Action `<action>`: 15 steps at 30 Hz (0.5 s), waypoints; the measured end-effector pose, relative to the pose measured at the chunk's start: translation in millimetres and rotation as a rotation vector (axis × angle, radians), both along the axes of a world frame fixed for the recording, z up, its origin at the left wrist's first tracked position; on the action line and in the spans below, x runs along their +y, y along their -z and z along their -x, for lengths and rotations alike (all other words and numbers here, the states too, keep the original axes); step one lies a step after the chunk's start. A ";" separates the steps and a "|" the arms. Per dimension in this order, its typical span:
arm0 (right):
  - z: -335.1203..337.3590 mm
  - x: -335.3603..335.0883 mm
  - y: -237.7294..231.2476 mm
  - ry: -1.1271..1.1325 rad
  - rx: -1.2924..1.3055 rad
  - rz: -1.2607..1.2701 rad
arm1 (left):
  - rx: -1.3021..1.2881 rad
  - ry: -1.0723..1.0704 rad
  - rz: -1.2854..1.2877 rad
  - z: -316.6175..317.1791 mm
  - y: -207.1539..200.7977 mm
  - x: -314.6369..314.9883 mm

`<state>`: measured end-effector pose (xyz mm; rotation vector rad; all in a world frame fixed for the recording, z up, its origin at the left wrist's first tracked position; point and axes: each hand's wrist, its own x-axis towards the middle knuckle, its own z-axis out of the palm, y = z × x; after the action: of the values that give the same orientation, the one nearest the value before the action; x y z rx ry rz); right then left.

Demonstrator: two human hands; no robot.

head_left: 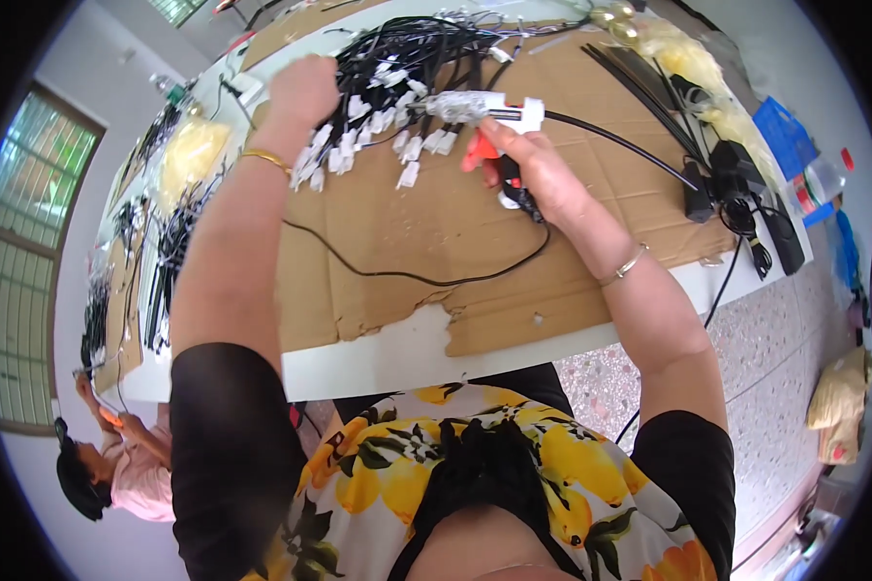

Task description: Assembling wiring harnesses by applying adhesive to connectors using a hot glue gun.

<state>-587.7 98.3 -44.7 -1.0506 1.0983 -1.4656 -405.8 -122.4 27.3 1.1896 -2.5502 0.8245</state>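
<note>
My right hand (pixel 543 174) is wrapped round the handle of a white hot glue gun (pixel 513 108) with an orange trigger. Foil covers the gun's front, and its nozzle points left at the cable bundle. A long black rod (pixel 615 138), seemingly a glue stick, runs out of its back. My left hand (pixel 303 92) is closed at the left edge of a heap of black cables (pixel 407 44) with white plastic connectors (pixel 344 150). What its fingers pinch is hidden. Under the heap lies a brown cardboard sheet (pixel 397 310) with a torn front edge.
A thin black cord (pixel 436 282) loops across the cardboard. Black plugs and adapters (pixel 736 169) crowd the right table edge, near long black sticks (pixel 639 97) and yellowish plastic bags (pixel 683 53). At far left, a person (pixel 131 465) works beside another table with cables. A clear bottle (pixel 819 184) stands right.
</note>
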 end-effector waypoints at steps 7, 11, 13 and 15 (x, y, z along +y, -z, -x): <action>5.3 2.8 -0.1 -0.032 -0.042 0.016 | 0.254 0.359 0.526 37.5 -123.2 31.0; -2.2 3.9 -2.8 -0.037 -0.018 0.013 | 0.340 0.356 0.608 19.4 -141.5 33.9; -0.9 5.3 -4.1 0.013 -0.019 0.012 | -0.146 0.107 0.427 11.4 -135.1 36.8; -0.4 6.6 -5.5 0.003 -0.024 -0.012 | -0.278 0.031 0.451 -2.9 -144.2 37.2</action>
<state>-587.4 104.9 -39.1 -1.0209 1.0908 -1.4692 -402.9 -85.2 171.5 0.9425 -2.3773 1.5479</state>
